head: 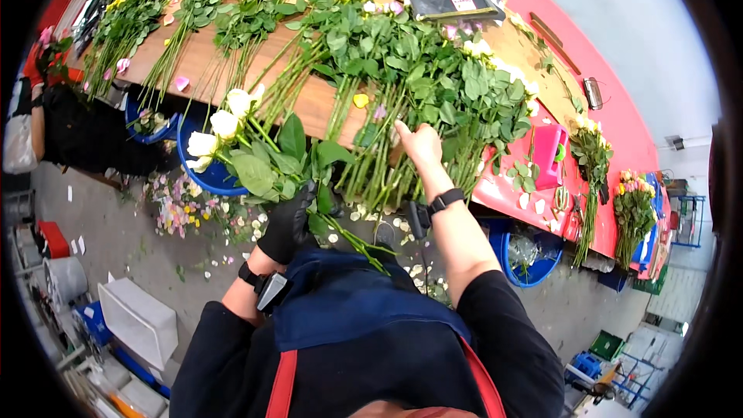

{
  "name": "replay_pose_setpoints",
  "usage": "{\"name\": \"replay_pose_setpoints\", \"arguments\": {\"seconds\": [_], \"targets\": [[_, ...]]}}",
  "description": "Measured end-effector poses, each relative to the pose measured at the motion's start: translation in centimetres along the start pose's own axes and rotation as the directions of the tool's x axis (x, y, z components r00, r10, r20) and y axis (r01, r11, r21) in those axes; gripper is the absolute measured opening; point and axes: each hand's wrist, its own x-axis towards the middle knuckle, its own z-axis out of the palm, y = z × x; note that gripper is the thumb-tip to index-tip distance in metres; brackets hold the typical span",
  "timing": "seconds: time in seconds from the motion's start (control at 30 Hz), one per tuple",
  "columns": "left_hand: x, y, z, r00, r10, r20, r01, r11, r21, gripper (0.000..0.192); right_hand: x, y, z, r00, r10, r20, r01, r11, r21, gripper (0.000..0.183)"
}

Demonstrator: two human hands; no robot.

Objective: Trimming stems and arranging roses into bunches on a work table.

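My left hand (293, 220), in a black glove, is closed around the stems of several white roses (223, 123); their heads point up and left, and the cut stem ends stick out to the lower right. My bare right hand (419, 142) is over the stems of a large pile of leafy roses (406, 64) along the table's near edge. Its fingers point up and left; whether they hold a stem is hidden. White and cream heads show at the right of the pile, yellow and lilac ones along its top.
More rose bundles (130, 26) lie at the left, near a co-worker's red-gloved hand (35, 67). Blue buckets (215, 180) stand below the table edge. A pink container (548, 157), scissors (561, 200) and further bundles (592, 168) are at the right. Petals litter the floor.
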Motion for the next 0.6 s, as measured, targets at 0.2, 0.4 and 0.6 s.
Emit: {"name": "replay_pose_setpoints", "arguments": {"seconds": [0.2, 0.4, 0.6], "targets": [[-0.8, -9.4, -8.0, 0.997, 0.079, -0.01, -0.08, 0.988, -0.134, 0.069, -1.1, -6.9, 6.3, 0.897, 0.216, -0.385, -0.185, 0.976, 0.115, 0.067], [0.6, -13.7, -11.4, 0.992, -0.11, 0.061, 0.125, 0.896, -0.426, 0.064, 0.7, -7.6, 7.6, 0.789, 0.29, -0.541, -0.026, 0.896, 0.442, 0.05], [3.6, -15.5, -11.1, 0.994, 0.039, 0.102, 0.019, 0.859, -0.511, 0.038, -0.2, -9.9, 8.3, 0.869, 0.308, -0.389, -0.232, 0.945, 0.229, 0.038]]}}
